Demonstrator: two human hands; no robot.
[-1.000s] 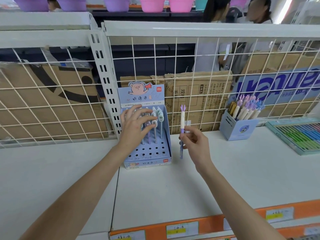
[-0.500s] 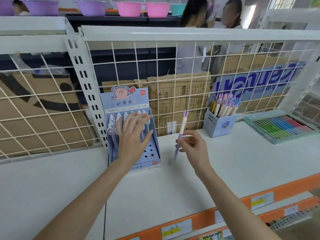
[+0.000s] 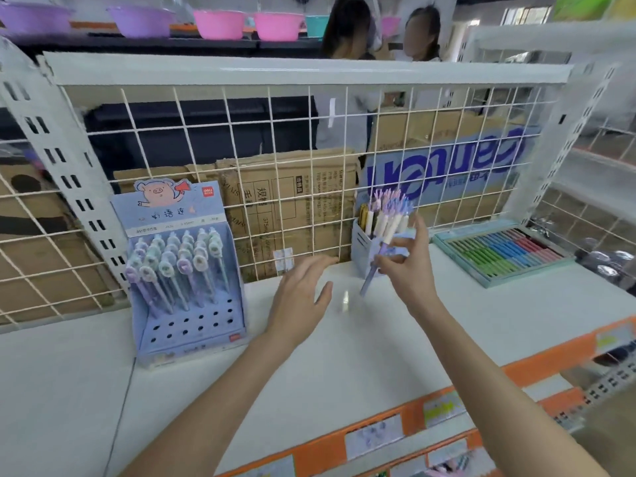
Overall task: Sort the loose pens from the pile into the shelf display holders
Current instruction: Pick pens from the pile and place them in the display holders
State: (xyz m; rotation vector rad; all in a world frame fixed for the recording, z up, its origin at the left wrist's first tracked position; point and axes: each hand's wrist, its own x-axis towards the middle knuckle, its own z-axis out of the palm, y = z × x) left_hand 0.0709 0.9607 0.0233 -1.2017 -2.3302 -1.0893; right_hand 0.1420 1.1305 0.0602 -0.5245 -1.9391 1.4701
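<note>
On the white shelf [image 3: 344, 356], right hand [image 3: 409, 266] holds a pen [image 3: 378, 259] before the cup holder [image 3: 361, 246]

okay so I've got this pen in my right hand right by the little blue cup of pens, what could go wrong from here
The pen sits tilted in your right hand, pinched only by the fingers, so it could slip onto the shelf.

The blue cup already looks crowded, so forcing another in might tip it or push pens out.

Your left hand hovers open and is not steadying the cup.
</note>
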